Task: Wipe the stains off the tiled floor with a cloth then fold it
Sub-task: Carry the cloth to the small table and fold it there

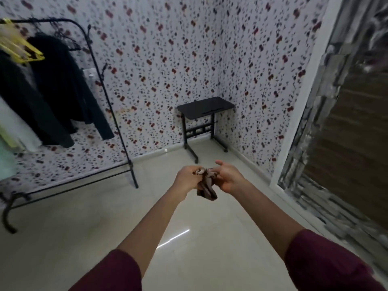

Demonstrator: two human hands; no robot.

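Cream floor tiles (84, 238) and speckled wallpaper are framing a person standing with both arms held out at waist level, well above the ground. Left hand (186, 177) is closing its fingers on the upper edge of a small brown cloth (206, 185), while the right hand (227, 177) is pinching the same bunched edge, its forefinger lifted free. Both hands are nearly touching, with the cloth crumpled between them and its loose end hanging down in the air, clear of the floor. No stains are showing on the glossy tiles, though glare and blur are making that hard to judge; the work appears to be at the cloth-handling stage, probably the folding. Doing this well means finding two adjacent corners, drawing the hands apart until the fabric is hanging flat, then bringing edge to edge rather than squeezing the wad tighter. Beyond the hands, a small black desk (205, 107) is standing in the corner, and a black clothes rack (109, 106) with dark garments and yellow hangers is lining the left wall.
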